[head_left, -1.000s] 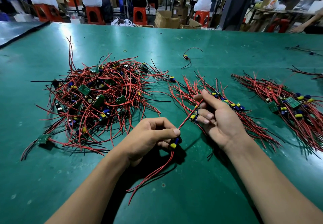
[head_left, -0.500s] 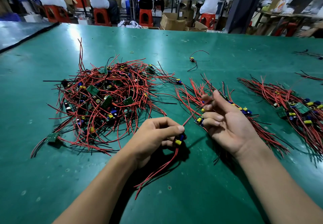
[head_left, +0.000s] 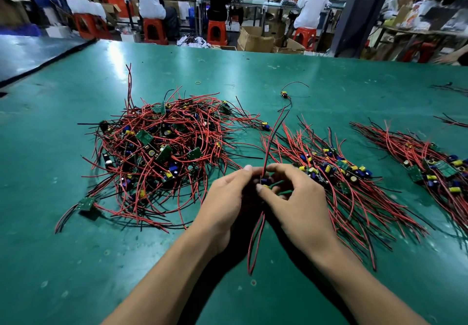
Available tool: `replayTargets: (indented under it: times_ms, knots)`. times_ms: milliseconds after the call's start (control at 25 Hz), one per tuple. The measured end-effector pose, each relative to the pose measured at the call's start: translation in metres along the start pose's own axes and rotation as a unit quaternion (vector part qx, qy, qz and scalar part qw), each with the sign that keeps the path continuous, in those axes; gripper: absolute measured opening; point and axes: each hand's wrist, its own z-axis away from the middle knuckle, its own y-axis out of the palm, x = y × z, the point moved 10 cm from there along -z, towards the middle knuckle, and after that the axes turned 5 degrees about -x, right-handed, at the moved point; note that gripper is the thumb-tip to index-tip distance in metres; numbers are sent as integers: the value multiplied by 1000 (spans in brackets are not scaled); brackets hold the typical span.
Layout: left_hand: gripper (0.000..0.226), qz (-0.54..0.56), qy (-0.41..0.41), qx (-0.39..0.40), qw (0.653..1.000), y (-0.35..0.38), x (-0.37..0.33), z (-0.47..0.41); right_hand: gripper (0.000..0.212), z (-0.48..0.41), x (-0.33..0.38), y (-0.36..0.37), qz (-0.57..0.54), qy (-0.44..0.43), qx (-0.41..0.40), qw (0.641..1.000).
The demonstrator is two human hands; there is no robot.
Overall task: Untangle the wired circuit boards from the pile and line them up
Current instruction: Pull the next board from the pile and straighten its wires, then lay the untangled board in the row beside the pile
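Centrally, left hand (head_left: 228, 198) and right hand (head_left: 298, 198) meet, fingers curled, both pinching one wired board (head_left: 265, 181); pile (head_left: 162, 152) lies left.

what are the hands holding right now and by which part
Both the left hand and right hand pinch one wired circuit board at the board itself; its red wires trail free.

Glossy green table (head_left: 304, 76), seemingly plastic-sheathed red wires (head_left: 359, 198)
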Motion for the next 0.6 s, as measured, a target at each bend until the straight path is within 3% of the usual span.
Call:
replayTargets:
  times_ms: [200,400,520,600]
  knots:
    - [19,-69,-6,-12,998,-9,10,-11,25,-22,-11,-36,46,16,-72,996]
    - [14,-46,-35,-9,998,-12,11,-14,52,-58,-11,-60,300,24,-45,953]
    - [14,-41,-40,11,998,-9,7,-18,36,-81,24,-35,268,-72,-45,960]
    - [16,-38,-40,22,998,-8,3,-19,22,-105,27,8,282,-89,30,955]
